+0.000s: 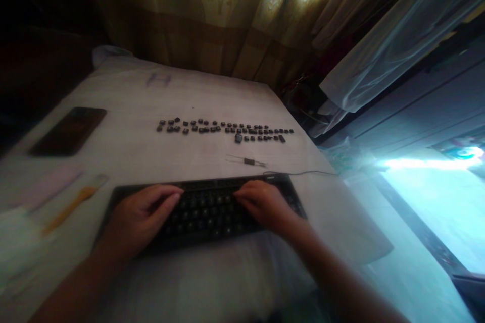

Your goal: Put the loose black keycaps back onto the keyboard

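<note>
"How are you placed?"
"My left hand (pixel 138 216) is over the keyboard (pixel 210 212), thumb near fingertips, perhaps steadying it; loose keycaps (pixel 238 138) lie in rows behind, likely for order. My right hand (pixel 264 203) is closely pinched."
"Holding anything?"
"Either hand, I can't tell."

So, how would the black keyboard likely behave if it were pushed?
The keyboard looks like a rigid slab, so it would probably move in one piece without bending. Lying wide and flat, it seems unlikely to roll or tip. The thin, curving cable at its far edge looks floppy and, if attached, might trail along.
</note>
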A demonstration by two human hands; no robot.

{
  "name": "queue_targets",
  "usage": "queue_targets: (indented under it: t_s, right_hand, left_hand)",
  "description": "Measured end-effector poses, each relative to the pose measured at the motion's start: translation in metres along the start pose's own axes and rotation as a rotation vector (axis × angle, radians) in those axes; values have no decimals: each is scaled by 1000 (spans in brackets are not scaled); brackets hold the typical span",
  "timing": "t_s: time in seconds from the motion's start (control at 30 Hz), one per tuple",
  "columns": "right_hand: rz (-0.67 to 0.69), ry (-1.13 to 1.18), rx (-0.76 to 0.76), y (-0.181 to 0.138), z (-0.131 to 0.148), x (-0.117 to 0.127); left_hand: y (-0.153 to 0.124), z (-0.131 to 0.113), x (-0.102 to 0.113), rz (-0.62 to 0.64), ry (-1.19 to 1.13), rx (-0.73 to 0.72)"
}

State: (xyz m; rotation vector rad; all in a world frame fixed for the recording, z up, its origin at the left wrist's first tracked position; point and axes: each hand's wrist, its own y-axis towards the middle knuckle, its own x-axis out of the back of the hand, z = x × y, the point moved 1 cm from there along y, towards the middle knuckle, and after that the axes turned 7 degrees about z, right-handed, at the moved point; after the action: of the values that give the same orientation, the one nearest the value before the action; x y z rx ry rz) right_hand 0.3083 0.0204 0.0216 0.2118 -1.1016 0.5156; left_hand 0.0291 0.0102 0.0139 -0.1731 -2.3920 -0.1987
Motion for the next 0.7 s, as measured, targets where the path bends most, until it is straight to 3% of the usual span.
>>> queue_targets:
  t_s: [0.47,0.7]
  right_hand:
    - [10,136,-74,3,4,4]
    - [102,115,-45,6,2,7]
  left_hand:
    - [0,-1,1,4,-4,-2]
    - [1,3,4,-37,18,13]
